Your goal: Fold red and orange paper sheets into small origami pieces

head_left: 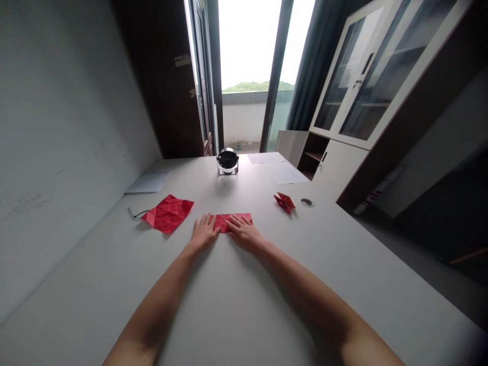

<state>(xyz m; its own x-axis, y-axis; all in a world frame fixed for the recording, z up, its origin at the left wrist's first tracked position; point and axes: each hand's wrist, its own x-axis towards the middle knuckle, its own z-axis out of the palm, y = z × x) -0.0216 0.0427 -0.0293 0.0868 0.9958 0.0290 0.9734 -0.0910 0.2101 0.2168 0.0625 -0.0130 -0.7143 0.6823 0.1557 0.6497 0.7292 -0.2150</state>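
Note:
A folded strip of red paper (244, 217) lies flat on the grey table (236, 305) in front of me. My left hand (204, 232) rests palm down with fingers spread on the strip's left end. My right hand (244, 233) presses flat on its near edge and middle. Neither hand grips anything; both lie on top of the paper.
A creased red paper square (168, 213) lies to the left, next to a thin black cord (134, 214). A small folded red paper piece (284, 202) sits to the right, near a round cable hole (307, 203). A small fan (227, 161) and white sheets (148, 181) lie farther back.

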